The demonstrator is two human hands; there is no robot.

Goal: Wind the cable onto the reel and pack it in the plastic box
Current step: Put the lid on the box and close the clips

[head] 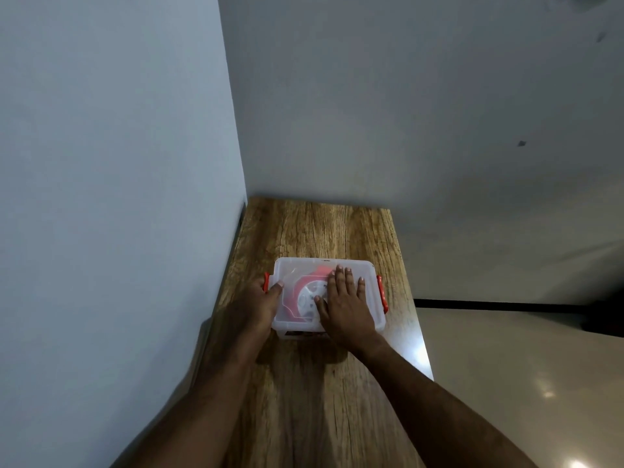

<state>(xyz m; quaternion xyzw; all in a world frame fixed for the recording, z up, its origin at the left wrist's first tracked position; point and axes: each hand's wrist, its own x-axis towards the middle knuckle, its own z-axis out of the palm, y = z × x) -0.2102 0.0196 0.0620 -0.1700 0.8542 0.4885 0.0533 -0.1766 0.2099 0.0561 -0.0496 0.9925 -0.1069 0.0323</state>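
A translucent plastic box (371, 292) with its lid on stands on the narrow wooden table (320, 400). Through the lid I make out the reel (309, 297), white at its hub with orange cable around it. My right hand (344, 302) lies flat on the lid, fingers spread. My left hand (261, 304) grips the box's left end, thumb on the lid's corner and fingers around the orange left latch (266, 280). The orange right latch (381, 293) is free of either hand.
The table stands in a corner, with a wall along its left edge (135, 197) and another behind its far edge (405, 130). Beyond its right edge there is a drop to a glossy tiled floor (523, 383). Bare wood lies before and behind the box.
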